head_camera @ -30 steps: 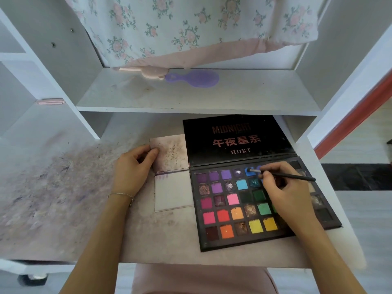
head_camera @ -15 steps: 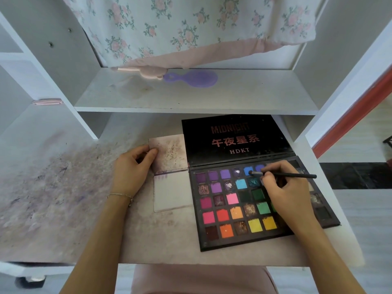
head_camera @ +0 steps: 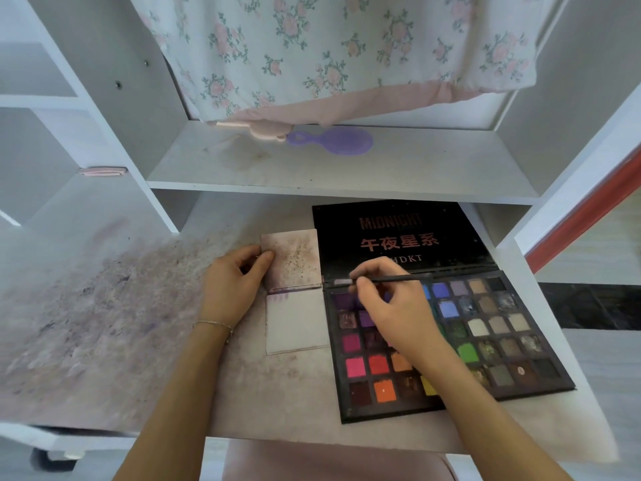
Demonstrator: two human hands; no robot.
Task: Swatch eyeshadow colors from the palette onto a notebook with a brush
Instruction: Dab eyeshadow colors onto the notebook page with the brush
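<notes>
A black eyeshadow palette (head_camera: 485,328) lies open on the desk, its lid with red lettering propped behind. Left of it lies a small open notebook (head_camera: 298,321), its upper page stained, its lower page pale with faint purple strokes at the top left. My left hand (head_camera: 232,289) holds the notebook's upper page at its left edge, thumb and fingers on the paper. My right hand (head_camera: 392,307) pinches a thin black brush (head_camera: 385,280) over the palette's upper left corner. The brush's tip points left, close to the notebook's right edge at the fold.
The desk top (head_camera: 104,324) is smeared with purple and grey powder on its left. A shelf above holds a purple hair brush (head_camera: 333,141) and a pink item under a floral cloth (head_camera: 329,50). White shelf walls stand at both sides.
My right hand has carried the brush left from the blue pan in the top row to the palette's upper left corner, near the notebook. My left hand has stayed on the page.
</notes>
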